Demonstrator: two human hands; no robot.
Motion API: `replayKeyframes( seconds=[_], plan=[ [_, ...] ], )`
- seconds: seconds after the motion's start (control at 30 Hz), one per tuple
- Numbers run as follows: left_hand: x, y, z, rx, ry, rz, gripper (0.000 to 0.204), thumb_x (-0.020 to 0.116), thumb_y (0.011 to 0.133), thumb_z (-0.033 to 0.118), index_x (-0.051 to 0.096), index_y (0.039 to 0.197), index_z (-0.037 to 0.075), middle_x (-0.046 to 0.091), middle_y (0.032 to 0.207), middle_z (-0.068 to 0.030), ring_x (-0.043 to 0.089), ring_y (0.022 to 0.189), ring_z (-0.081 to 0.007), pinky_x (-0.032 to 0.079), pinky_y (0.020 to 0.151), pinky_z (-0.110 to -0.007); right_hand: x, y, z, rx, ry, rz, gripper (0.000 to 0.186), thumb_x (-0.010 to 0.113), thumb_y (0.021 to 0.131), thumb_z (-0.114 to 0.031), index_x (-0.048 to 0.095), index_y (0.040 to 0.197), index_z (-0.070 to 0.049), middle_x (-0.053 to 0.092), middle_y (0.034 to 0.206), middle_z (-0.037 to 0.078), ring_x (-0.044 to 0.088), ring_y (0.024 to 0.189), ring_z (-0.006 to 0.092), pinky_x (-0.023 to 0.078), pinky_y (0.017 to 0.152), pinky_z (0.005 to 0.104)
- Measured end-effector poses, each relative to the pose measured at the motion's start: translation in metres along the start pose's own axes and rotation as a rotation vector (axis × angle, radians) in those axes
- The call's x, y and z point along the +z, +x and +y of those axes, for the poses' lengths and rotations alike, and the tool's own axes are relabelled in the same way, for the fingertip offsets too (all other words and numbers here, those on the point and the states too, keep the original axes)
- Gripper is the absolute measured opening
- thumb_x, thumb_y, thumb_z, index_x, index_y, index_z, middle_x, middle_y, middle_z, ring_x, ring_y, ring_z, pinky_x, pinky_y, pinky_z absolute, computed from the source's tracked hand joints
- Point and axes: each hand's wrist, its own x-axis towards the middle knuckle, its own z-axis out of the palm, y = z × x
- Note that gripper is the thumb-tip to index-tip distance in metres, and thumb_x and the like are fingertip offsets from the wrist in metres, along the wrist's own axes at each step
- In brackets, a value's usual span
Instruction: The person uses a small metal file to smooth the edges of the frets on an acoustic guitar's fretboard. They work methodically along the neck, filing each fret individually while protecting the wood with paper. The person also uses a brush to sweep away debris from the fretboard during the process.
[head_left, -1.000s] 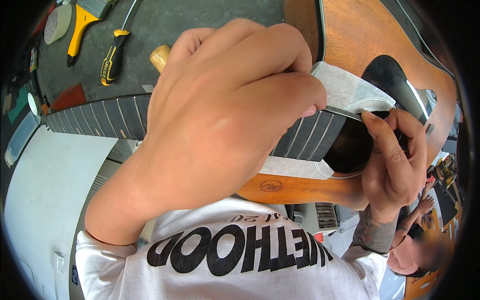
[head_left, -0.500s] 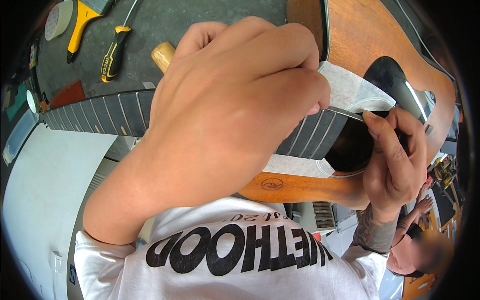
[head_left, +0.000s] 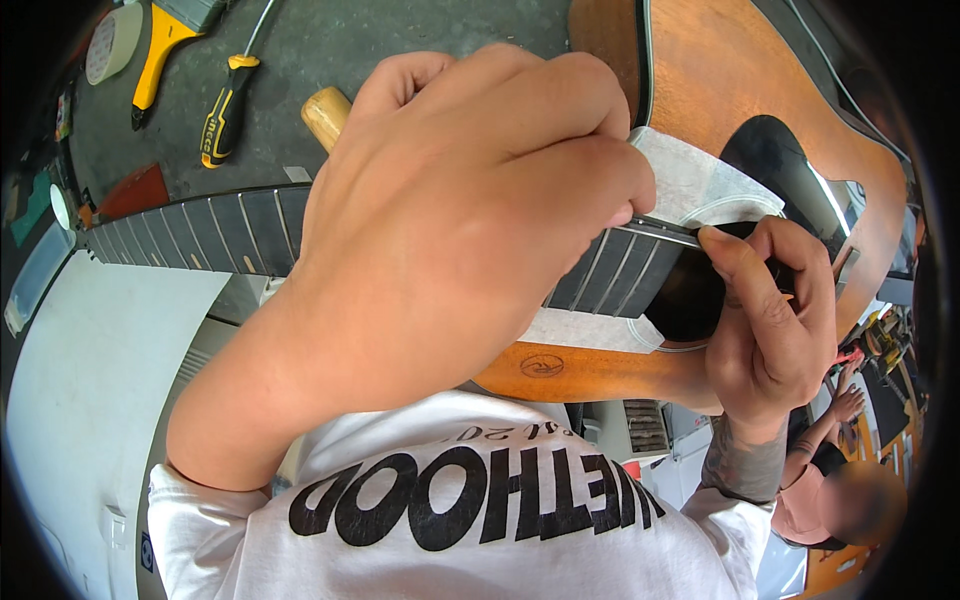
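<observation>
An acoustic guitar with a brown wood body (head_left: 760, 70) lies across in front of me, its dark fretboard (head_left: 245, 228) running to the left. My left hand (head_left: 450, 200) is closed, palm down, over the neck, with curled fingers at the fretboard's far edge. A thin metal strip (head_left: 665, 232) emerges from those fingers along that edge; its exact kind cannot be told. At its other end, over the sound hole (head_left: 690, 295), my right hand (head_left: 775, 320) pinches it between thumb and fingers. My left hand hides much of the strip and fretboard.
Pale protective sheets (head_left: 690, 175) flank the fretboard. A wooden handle (head_left: 325, 117) shows beyond my left hand. Farther left lie a yellow-black screwdriver (head_left: 225, 115), a yellow-handled brush (head_left: 155, 65) and a tape roll (head_left: 113, 45). Another person's hand (head_left: 848, 402) is at lower right.
My right hand has moved left, toward my left hand, still pinching the strip's end. Less of the strip shows between my hands. My left hand has barely shifted.
</observation>
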Motion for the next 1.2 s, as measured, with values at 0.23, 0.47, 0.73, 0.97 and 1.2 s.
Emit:
replayKeyframes(
  seconds=[0.23,0.47,0.73,0.97,1.2],
  plan=[
    [0.001,0.001,0.001,0.009,-0.002,0.026,0.015,0.077,0.077,0.01,0.075,0.091,0.008,0.061,0.087,-0.0026,0.055,0.072,-0.0188,0.039,0.069,-0.034,0.005,-0.001,0.002,-0.026,-0.074,0.052,0.049,0.067,0.065,0.024,0.076,0.109,0.004,0.062,0.098,0.015,0.062,0.084,0.021,0.05,0.075,0.0274],
    [0.0,0.002,0.0,0.05,0.038,0.009,0.014,0.078,0.077,0.012,0.076,0.09,0.009,0.061,0.087,-0.0021,0.055,0.072,-0.0184,0.038,0.069,-0.034,0.006,-0.002,0.002,-0.019,-0.104,0.043,0.048,0.07,0.065,0.023,0.077,0.108,0.003,0.063,0.097,0.014,0.063,0.084,0.021,0.05,0.076,0.0272],
    [-0.004,0.008,0.003,0.064,0.043,-0.026,0.013,0.078,0.078,0.013,0.075,0.089,0.01,0.062,0.087,-0.0017,0.056,0.072,-0.0189,0.038,0.07,-0.034,0.011,-0.003,0.002,-0.009,-0.083,0.066,0.046,0.07,0.065,0.023,0.076,0.108,0.005,0.063,0.098,0.014,0.062,0.084,0.0205,0.05,0.076,0.0265],
    [0.01,0.001,-0.005,0.072,-0.032,0.082,0.011,0.077,0.079,0.013,0.074,0.089,0.01,0.062,0.087,-0.0005,0.058,0.075,-0.018,0.038,0.071,-0.033,0.009,0.002,0.003,-0.037,-0.079,0.053,0.049,0.068,0.063,0.025,0.076,0.107,0.005,0.063,0.097,0.014,0.062,0.085,0.0207,0.05,0.076,0.027],
    [-0.001,0.001,0.001,0.018,0.051,-0.018,0.011,0.076,0.081,0.013,0.073,0.09,0.01,0.062,0.087,0.0007,0.058,0.076,-0.0167,0.037,0.074,-0.032,0.006,0.003,0.001,-0.015,-0.076,0.027,0.05,0.063,0.062,0.025,0.076,0.106,0.005,0.063,0.098,0.014,0.062,0.086,0.0215,0.051,0.076,0.0275]
  ],
)
